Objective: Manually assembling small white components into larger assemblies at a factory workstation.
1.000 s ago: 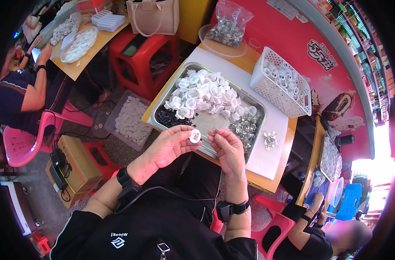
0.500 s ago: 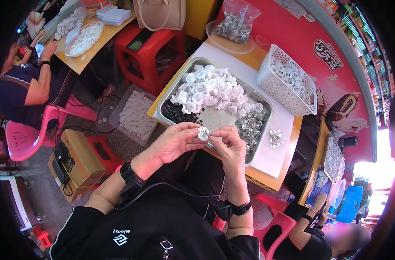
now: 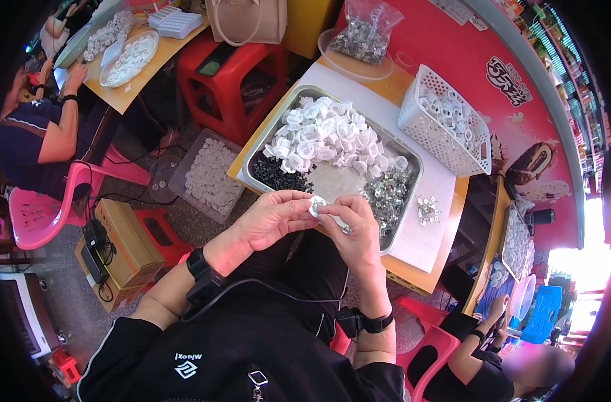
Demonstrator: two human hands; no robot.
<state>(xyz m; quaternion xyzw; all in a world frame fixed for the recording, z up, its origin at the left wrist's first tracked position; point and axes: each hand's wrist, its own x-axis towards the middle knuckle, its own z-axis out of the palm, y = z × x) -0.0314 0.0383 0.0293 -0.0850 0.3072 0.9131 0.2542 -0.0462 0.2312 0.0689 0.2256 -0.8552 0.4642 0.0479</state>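
Note:
Between the fingertips of my left hand [image 3: 276,218] is a small round white plastic part [image 3: 316,205], held in front of the tray's near edge. My right hand [image 3: 354,226] pinches the same part from the other side, and a small shiny metal piece [image 3: 346,228] shows at its curled fingers. Just beyond, a metal tray [image 3: 418,175] holds a heap of white plastic parts [image 3: 329,134], small black pieces [image 3: 278,175] at the left and small metal pieces [image 3: 386,201] at the right.
A white perforated basket [image 3: 412,120] of similar parts stands behind the tray. Loose metal pieces [image 3: 428,210] lie on the white sheet at right. A bag of metal pieces [image 3: 363,40] sits at the back. A bin of white parts [image 3: 211,175] and a red stool [image 3: 232,87] stand left.
My right hand has turned, its fingers curling over the white part, and a metal piece now shows at them. The white part has tilted; my left hand has barely moved.

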